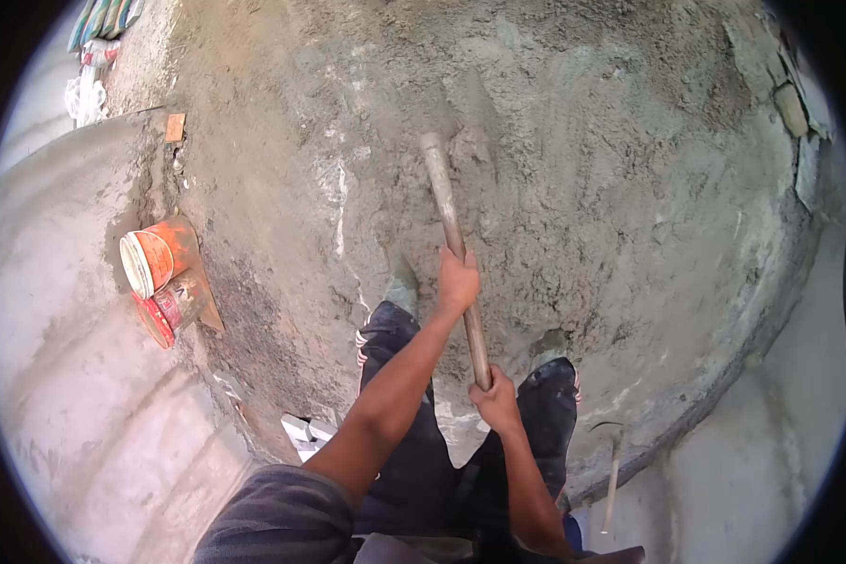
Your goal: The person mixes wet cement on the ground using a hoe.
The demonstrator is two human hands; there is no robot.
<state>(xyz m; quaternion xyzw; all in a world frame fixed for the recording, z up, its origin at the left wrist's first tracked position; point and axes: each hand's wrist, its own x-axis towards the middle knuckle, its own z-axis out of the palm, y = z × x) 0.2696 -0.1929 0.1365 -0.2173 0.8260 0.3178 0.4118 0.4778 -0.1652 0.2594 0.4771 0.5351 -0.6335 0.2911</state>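
Observation:
A long wooden handle (448, 211) runs up the middle of the view, its far end at the wet grey mortar (573, 179). My left hand (458, 280) is wrapped round the handle's middle. Lower down, my right hand (498, 399) grips the handle's near end. Whatever head the tool has is not visible, hidden in or behind the mortar. My feet stand in the mortar, one on each side of the handle's lower part.
At the left lie an orange bucket (164, 254) and a red-rimmed bucket (171, 308). A second long-handled tool (613, 479) lies at the lower right. Sacks (106, 21) are at the upper left, and broken pieces (791, 110) line the right edge.

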